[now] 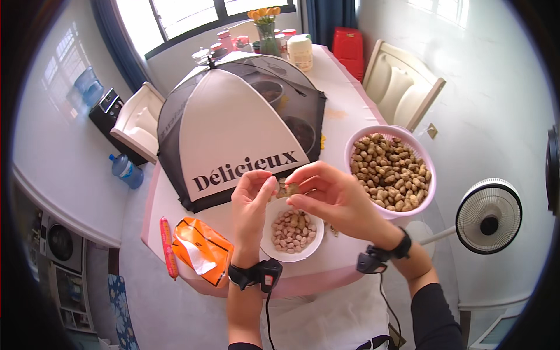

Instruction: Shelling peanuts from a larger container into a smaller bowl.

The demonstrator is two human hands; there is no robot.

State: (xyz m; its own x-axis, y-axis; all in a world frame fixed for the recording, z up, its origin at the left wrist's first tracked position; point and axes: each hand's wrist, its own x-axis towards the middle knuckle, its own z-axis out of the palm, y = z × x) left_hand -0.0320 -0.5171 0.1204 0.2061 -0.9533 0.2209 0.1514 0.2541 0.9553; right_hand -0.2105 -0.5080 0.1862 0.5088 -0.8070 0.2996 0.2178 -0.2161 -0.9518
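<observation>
Above the far rim of a white bowl (318, 238) my two hands are close together. A peanut shell (292, 189) is pinched between the thumb and fingers of my right hand (334, 199). My left hand (253, 199) has its thumb and forefinger pressed together at a small pale piece, perhaps a peanut kernel. In the bowl lie many pinkish shelled peanuts (291, 238) and, on top, several tan pieces that look like unshelled peanuts. To the right, a pink plastic basket (431, 192) is heaped with unshelled peanuts (389, 170). More shell bits lie behind the bowl, partly hidden by my hands.
A mesh food cover (236, 127) stands over dishes just behind my hands. An orange tissue pack (210, 249) and a red-wrapped stick (167, 247) lie at the left table edge. Jars and a flower vase (267, 39) stand at the back. A fan (488, 216) is at the right.
</observation>
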